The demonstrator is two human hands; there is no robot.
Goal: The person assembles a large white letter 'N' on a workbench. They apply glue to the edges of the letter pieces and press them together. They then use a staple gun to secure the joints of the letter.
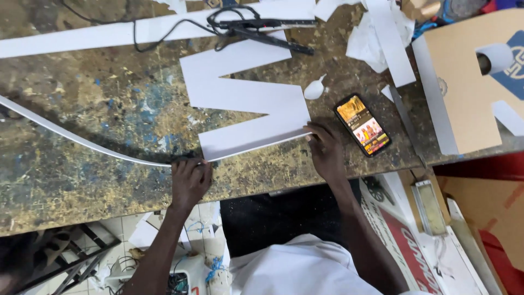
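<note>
White foam board cut into a large zigzag letter shape (248, 104) lies flat near the middle of the desk (82, 109), its lower arm running along toward the near edge. A long, thin white strip (65, 134) curves in from the far left and meets the lower edge of that letter. The left hand (189, 177) sits where strip and letter join, fingers curled and pressed down on the strip's end against the board's corner. The right hand (323, 150) rests at the letter's right-hand tip, fingers held together and flat, their ends pressing on the board's edge.

No open container shows clearly — the nearest thing to one is a narrow clear box (429, 206) below the desk on the right, and what it holds cannot be made out.

Just right of the right hand a phone (362, 124) lies face up, its screen lit with orange pictures. A small white scrap (314, 89) sits above it. Further back lie a black tool with a cord (262, 27), a long white board strip (109, 34) and crumpled white offcuts (376, 38). At the right a brown cardboard sheet (464, 93) carries a roll of white tape (494, 56).

The desk top is worn — dark, mottled with ochre and blue paint stains. Below it are pale floor tiles (204, 218) littered with scraps, and a printed red and white sheet (404, 240) on the right.
</note>
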